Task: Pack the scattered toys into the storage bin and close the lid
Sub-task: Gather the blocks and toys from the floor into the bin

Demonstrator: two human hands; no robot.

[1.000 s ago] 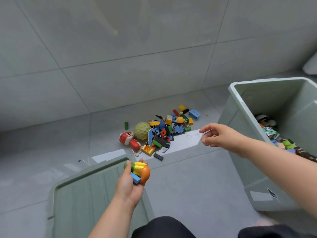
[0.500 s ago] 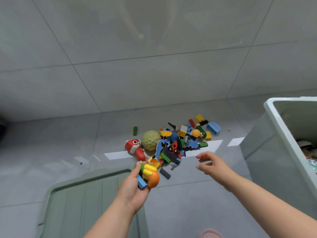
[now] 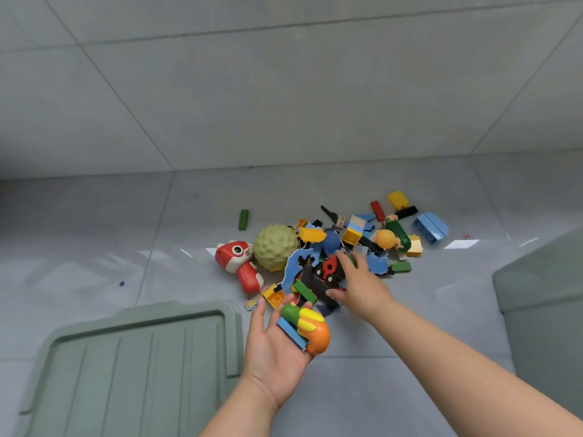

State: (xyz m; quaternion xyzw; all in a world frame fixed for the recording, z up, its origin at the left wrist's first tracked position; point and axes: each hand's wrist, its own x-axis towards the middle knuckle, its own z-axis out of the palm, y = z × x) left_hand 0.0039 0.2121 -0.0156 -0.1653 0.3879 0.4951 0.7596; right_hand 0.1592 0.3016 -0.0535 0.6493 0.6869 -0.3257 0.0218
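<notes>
Grey floor tiles point(image 3: 94, 279) meet a grey tiled wall point(image 3: 284, 89), and a pile of toys point(image 3: 372, 238) lies on the floor close to the wall. A person's right hand point(image 3: 359, 285) reaches onto the near side of the pile, fingers stretched and slightly spread, thumb apart, not visibly closed on any piece. The left hand point(image 3: 274, 345) waits just in front of the pile, palm up and fingers open, cradling a green, yellow and orange toy point(image 3: 310, 326) and a blue block point(image 3: 291, 334). The lid point(image 3: 132, 367) lies flat on the floor to the left, off the storage bin point(image 3: 542, 294), which stands at the far right. To gather well, the right hand would probably do best raking loose bricks together before closing. The flat puzzle pieces point(image 3: 295, 266) look thin and may need sliding to an edge. The left palm should stay level, since its load rests loosely. A bumpy green ball point(image 3: 275, 247) and a red animal toy point(image 3: 239, 263) beside it look too big to share a handful. One green block point(image 3: 243, 219) lies apart, easy to miss. Only one outer corner of the bin shows; its opening and contents are out of view. Whatever lies under the right palm is hidden. The lid's left and near edges are cut off.
</notes>
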